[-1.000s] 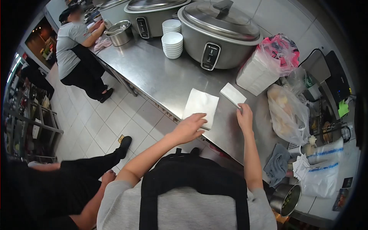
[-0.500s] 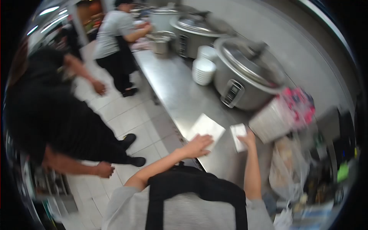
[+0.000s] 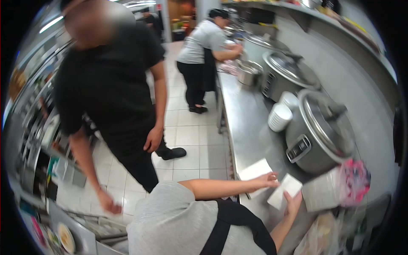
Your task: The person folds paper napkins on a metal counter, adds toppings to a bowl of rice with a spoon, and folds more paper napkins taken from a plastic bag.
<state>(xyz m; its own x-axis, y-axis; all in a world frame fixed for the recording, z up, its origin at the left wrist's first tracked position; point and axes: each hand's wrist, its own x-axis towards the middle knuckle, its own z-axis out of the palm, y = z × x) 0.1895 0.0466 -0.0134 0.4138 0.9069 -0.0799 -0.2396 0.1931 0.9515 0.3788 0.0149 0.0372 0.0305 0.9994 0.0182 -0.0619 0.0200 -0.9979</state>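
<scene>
Head view: 2 white napkins are being handled on the steel counter [image 3: 246,123]. The left hand [image 3: 267,180] is pressed flat, fingers spread, on the near edge of the unfolded napkin [image 3: 254,171], just in front of the large rice cooker [image 3: 319,131]. The right hand [image 3: 293,203] is closed on the folded napkin [image 3: 284,191], which is lifted slightly beside the flat one. The folding step appears to be in hand; next, the flat sheet would need creasing under a steady palm.
</scene>
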